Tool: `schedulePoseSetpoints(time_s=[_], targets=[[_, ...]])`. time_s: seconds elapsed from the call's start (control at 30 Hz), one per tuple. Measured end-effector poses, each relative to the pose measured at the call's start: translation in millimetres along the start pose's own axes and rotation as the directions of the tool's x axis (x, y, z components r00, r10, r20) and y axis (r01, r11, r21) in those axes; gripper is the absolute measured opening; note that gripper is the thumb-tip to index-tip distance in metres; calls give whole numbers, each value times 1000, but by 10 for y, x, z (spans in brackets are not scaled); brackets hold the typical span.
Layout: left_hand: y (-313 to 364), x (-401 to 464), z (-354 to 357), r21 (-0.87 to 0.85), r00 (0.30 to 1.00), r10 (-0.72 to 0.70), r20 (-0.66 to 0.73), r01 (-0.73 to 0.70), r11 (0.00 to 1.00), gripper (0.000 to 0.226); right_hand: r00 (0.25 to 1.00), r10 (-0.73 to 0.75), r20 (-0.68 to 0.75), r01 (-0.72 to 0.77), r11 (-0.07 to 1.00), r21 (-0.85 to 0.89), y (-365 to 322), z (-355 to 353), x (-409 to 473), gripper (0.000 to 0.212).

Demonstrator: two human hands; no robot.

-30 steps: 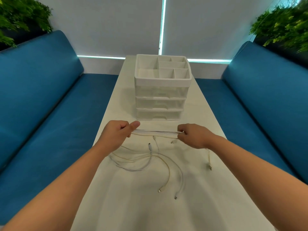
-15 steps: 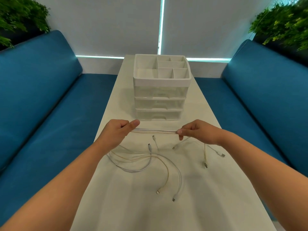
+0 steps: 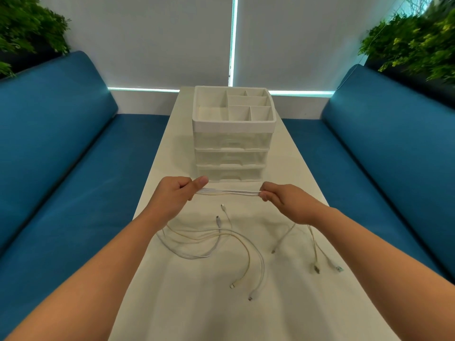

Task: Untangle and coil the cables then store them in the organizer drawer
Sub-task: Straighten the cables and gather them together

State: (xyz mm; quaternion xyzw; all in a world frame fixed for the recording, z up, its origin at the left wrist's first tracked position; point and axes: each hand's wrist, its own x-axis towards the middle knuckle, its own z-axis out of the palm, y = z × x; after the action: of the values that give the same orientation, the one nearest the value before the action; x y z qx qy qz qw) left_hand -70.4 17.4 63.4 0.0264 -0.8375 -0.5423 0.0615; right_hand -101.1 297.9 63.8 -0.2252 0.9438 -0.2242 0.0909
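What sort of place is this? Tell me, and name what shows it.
Probably an office lounge or café-style booth: two blue upholstered benches face each other across a narrow white table, with a blind-covered window behind and green plants above the seat backs.

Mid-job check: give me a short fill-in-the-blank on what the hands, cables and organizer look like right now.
1. Both hands, left hand and right hand, pinch a bundle of white cables stretched ____ between them.
2. The organizer has ____ clear drawers, all closed.
3. The loose cable ends lie on the ____ table.
4. The seats on both sides are ____.

Missing words: taut; three; white; blue
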Motion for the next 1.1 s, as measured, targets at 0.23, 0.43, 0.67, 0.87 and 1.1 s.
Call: schedulePoseSetpoints(time_s=[0.23,0.43,0.67,0.87,1.1], targets=[[106,-27,32,61,992,48,119,-55,997,55,980,106,170,-68,973,-219,-283,-210,69,79],[320,-1,120,-20,967,162,196,-161,987,61,973,-152,173,100,955,278,-1025,-186,241,28],[356,-67,57,-65,985,168,50,-164,984,57,968,-223,112,170,918,359,-1002,-185,196,27],[325,-112,24,-57,988,151,17,-150,987,54,968,-189,164,139,951,276,-874,-249,146,21],[348,-115,-31,-78,989,138,-58,-142,987,51,996,-73,-53,81,984,160,-823,-207,140,40]])
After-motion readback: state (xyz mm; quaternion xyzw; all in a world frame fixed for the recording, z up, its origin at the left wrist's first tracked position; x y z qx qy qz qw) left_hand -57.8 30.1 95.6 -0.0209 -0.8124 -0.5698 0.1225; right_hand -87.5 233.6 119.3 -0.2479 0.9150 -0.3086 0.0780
